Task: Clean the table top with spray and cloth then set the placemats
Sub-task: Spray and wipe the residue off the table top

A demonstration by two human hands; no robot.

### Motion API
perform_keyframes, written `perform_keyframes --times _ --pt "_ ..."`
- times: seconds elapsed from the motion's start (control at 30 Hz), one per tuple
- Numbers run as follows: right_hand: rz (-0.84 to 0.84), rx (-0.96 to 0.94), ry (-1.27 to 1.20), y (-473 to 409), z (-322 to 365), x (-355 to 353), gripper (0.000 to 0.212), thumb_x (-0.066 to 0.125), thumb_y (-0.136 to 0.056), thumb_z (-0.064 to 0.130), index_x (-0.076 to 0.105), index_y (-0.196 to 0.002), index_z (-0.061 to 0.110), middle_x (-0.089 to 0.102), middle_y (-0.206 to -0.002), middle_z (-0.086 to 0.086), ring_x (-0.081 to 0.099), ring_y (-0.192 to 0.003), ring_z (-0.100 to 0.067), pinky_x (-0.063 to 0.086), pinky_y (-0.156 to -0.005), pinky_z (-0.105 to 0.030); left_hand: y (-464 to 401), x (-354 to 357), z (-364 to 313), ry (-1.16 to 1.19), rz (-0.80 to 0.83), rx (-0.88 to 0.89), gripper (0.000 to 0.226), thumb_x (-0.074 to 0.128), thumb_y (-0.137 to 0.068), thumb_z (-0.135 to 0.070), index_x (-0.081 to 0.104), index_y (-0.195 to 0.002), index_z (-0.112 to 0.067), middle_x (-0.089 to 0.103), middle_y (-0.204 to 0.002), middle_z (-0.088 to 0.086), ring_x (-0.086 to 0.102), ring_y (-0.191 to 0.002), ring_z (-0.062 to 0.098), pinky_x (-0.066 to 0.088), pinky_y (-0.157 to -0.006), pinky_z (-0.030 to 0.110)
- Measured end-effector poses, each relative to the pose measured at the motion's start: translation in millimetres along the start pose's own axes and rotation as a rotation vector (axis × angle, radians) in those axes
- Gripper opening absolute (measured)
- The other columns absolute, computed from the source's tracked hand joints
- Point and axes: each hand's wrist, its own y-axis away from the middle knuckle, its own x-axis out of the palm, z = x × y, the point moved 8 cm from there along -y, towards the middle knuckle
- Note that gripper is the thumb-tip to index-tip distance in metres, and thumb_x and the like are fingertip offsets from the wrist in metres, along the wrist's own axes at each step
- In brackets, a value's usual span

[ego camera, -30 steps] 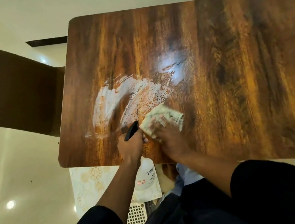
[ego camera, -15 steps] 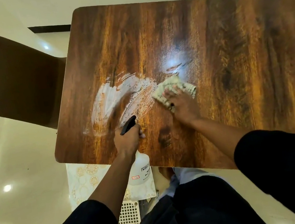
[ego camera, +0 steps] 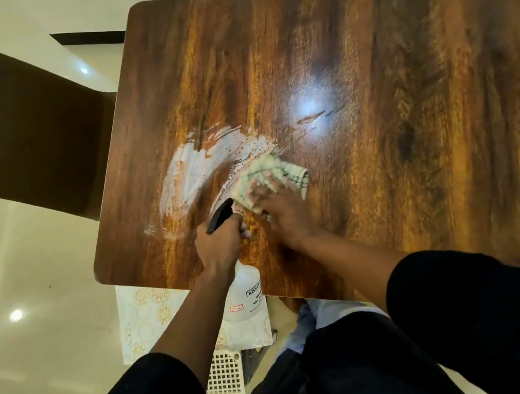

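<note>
Half-wiped at most, the table top (ego camera: 380,142) shows wet smears at 9 o'clock of the cloth (ego camera: 269,178), pressed under the spread right hand (ego camera: 283,213), while the left hand (ego camera: 221,241) grips the spray bottle (ego camera: 244,299) and placemats (ego camera: 141,319) wait below.

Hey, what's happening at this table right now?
A person is cleaning the wooden table. Their right hand presses a patterned cloth onto the top at the edge of a white smear of cleaner. Their left hand grips a spray bottle at the table's near edge. A patterned placemat sits below the table, not yet set out.
</note>
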Motion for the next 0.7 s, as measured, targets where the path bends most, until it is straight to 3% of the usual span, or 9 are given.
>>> perform_keyframes --times 0.1,0.2,0.27,0.33,0.47,0.6,0.7 --pt "0.069 -0.121 -0.014 3 9 7 0.064 0.064 -0.095 0.017 0.042 -0.153 0.030 0.030 -0.164 0.009 0.008 -0.157 -0.017 0.000 -0.126 -0.042 -4 2 -2 -0.005 -0.003 -0.013 0.014 0.071 -0.094 -0.019 0.080 -0.087 -0.011 0.077 -0.072 0.007 0.073 -0.065 0.016 0.045 -0.056 0.026" --pt "0.108 -0.150 0.025 -14 -12 -17 0.054 0.054 -0.097 0.044 0.045 -0.149 0.035 0.031 -0.161 0.012 0.013 -0.155 -0.015 0.004 -0.127 -0.048 -11 5 -4 -0.029 0.014 -0.022 0.017 0.071 -0.095 -0.021 0.079 -0.086 -0.008 0.078 -0.075 0.010 0.072 -0.064 0.015 0.046 -0.055 0.026" --pt "0.080 -0.027 0.023 -31 -45 -40 0.054 0.058 -0.098 0.032 0.042 -0.150 0.040 0.020 -0.159 0.016 0.011 -0.153 -0.014 0.003 -0.126 -0.050 -17 7 -6 -0.025 0.022 -0.021 0.017 0.070 -0.096 -0.021 0.079 -0.095 -0.006 0.078 -0.077 0.009 0.073 -0.066 0.016 0.047 -0.053 0.025" --pt "-0.037 0.125 0.022 -46 -83 -72 0.064 0.062 -0.097 0.019 0.039 -0.150 0.045 0.017 -0.160 0.018 0.013 -0.155 -0.020 0.012 -0.126 -0.055 -20 8 -10 -0.013 0.014 -0.019 0.016 0.070 -0.096 -0.020 0.079 -0.100 -0.007 0.078 -0.078 0.008 0.074 -0.068 0.017 0.047 -0.053 0.025" --pt "-0.211 0.344 0.057 -68 -141 -120 0.072 0.053 -0.095 -0.001 0.036 -0.155 0.035 0.023 -0.165 0.012 0.011 -0.157 -0.023 0.009 -0.127 -0.053 -23 9 -16 -0.012 0.000 -0.021 0.016 0.070 -0.097 -0.020 0.078 -0.086 -0.010 0.078 -0.075 0.010 0.071 -0.067 0.018 0.046 -0.055 0.026" --pt "-0.291 0.482 0.059 -79 -142 -119 0.073 0.056 -0.095 0.001 0.035 -0.157 0.031 0.026 -0.166 0.009 0.008 -0.157 -0.023 0.003 -0.127 -0.047 -29 9 -15 -0.005 -0.013 -0.054 0.019 0.071 -0.095 -0.024 0.077 -0.081 -0.013 0.079 -0.075 0.010 0.070 -0.068 0.018 0.046 -0.057 0.027" --pt "-0.230 0.399 0.026 -84 -104 -94 0.074 0.061 -0.094 0.005 0.035 -0.156 0.036 0.026 -0.165 0.010 0.006 -0.157 -0.023 0.000 -0.128 -0.048 -31 11 -18 0.001 -0.022 -0.042 0.019 0.071 -0.095 -0.022 0.076 -0.079 -0.013 0.078 -0.075 0.009 0.071 -0.069 0.018 0.047 -0.059 0.026"
